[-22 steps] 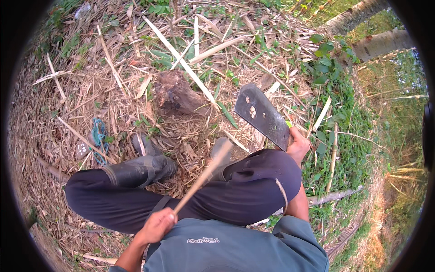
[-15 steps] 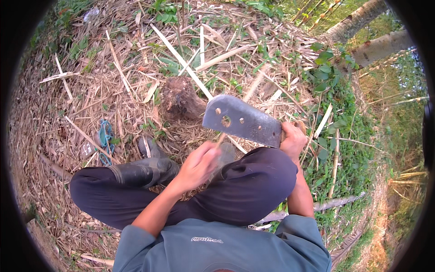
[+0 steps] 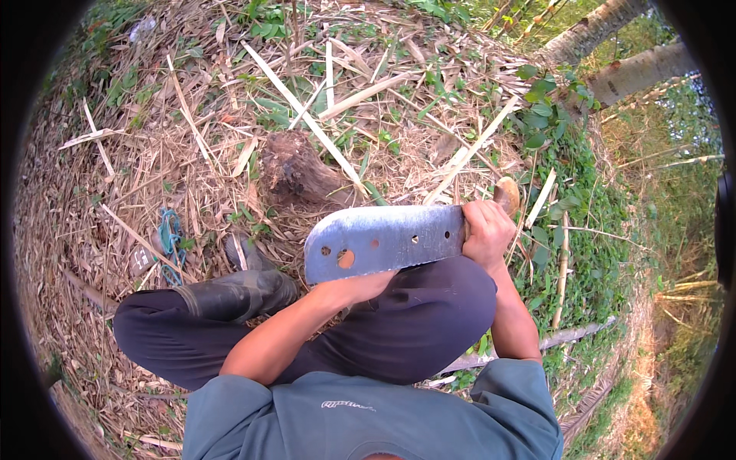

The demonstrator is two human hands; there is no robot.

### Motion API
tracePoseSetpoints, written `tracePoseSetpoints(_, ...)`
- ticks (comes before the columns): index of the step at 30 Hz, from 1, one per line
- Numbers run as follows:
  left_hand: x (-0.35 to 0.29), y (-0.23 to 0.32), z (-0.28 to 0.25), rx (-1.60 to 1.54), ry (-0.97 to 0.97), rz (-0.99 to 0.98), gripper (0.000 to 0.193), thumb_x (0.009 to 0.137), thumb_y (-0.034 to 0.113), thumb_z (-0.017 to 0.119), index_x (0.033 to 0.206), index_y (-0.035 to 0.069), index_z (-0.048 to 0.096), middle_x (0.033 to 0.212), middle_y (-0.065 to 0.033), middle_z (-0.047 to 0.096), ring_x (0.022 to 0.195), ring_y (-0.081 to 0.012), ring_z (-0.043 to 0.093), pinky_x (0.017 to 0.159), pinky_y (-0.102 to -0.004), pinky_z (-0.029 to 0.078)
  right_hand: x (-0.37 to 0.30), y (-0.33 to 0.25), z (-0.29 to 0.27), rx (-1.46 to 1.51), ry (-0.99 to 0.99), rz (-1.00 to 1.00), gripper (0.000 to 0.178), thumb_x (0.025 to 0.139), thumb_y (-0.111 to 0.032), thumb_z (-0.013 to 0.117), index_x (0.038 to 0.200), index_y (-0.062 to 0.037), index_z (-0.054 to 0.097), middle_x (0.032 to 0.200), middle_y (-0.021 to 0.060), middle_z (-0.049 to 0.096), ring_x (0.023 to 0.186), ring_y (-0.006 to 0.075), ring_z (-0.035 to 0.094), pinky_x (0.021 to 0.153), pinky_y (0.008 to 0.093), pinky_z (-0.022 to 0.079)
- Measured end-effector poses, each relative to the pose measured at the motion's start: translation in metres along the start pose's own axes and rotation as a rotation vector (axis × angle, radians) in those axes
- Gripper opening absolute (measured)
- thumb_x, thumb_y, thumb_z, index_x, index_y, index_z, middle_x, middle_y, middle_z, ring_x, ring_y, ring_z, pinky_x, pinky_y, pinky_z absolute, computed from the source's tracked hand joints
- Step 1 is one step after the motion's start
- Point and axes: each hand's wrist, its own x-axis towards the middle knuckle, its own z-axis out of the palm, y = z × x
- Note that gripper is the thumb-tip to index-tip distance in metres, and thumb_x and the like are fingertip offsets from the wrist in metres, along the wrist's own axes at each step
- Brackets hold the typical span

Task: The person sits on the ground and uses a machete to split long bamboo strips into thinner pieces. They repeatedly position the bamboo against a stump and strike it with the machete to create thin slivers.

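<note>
My right hand (image 3: 487, 230) is closed round the wooden handle (image 3: 506, 196) of a large knife. The handle's rounded end sticks out past the fist. Its broad grey blade (image 3: 360, 239), pierced by several holes, reaches left across my lap. My left hand (image 3: 366, 285) lies under the blade, which hides its fingers. From behind the blade's upper edge a long pale strip of split wood or bamboo (image 3: 479, 144) slants up to the right, in line with my left hand. Just beyond the blade lies a brown wood stump (image 3: 295, 172).
Pale split strips (image 3: 295, 100) lie scattered over dry leaves. Blue cord (image 3: 170, 234) is on the ground at the left, near my dark boot (image 3: 245, 295). Tree trunks (image 3: 632, 73) stand at the upper right, and a thin log (image 3: 552, 341) lies by my right elbow.
The blade has swung down and left to lie nearly level, now covering my left fingers. The strip, blurred and steeper before, leans further right. My left hand has moved slightly right and down.
</note>
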Motion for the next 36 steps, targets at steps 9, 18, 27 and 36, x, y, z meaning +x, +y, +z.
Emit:
tracePoseSetpoints(9,-0.074,0.026,-0.036,-0.479,0.005,-0.406,0.018,0.104,0.014,0.049,0.108,0.000,0.059,0.079,-0.0118,0.059,0.070,-0.0253,0.060,0.066,-0.0364,0.048,-0.006,0.005,0.003,-0.011,0.063,0.069,0.006,0.073,-0.007,0.060,0.077,-0.0029,0.059,0.072,0.0140,0.062,0.069,0.0330,0.063,0.065,0.0394,0.050)
tracePoseSetpoints(18,-0.226,0.018,-0.055,-0.606,-0.011,-0.867,0.025,0.108,0.022,0.042,0.103,0.003,0.058,0.068,0.0034,0.047,0.059,-0.0044,0.040,0.053,-0.0241,0.035,-0.038,0.000,0.007,-0.003,0.065,0.366,0.014,0.076,-0.017,0.063,0.076,-0.0048,0.057,0.070,0.0136,0.060,0.064,0.0341,0.060,0.060,0.0387,0.046)
tracePoseSetpoints(27,0.016,-0.007,0.008,-1.198,-0.120,-0.445,0.033,0.109,0.033,0.043,0.087,0.009,0.048,0.063,0.0067,0.031,0.050,-0.0046,0.029,0.045,-0.0229,0.024,-0.013,0.002,0.005,-0.065,0.064,0.115,0.002,0.073,-0.007,0.058,0.075,-0.0073,0.057,0.068,0.0091,0.061,0.065,0.0299,0.063,0.061,0.0398,0.048)
tracePoseSetpoints(36,-0.012,-0.007,0.005,-0.721,-0.076,-0.224,0.033,0.110,0.031,0.040,0.086,0.009,0.045,0.064,0.0050,0.036,0.051,-0.0056,0.031,0.045,-0.0248,0.027,-0.012,0.005,-0.004,-0.104,0.041,0.050,0.004,0.074,-0.006,0.059,0.078,-0.0061,0.058,0.073,0.0073,0.063,0.070,0.0280,0.064,0.064,0.0389,0.050)
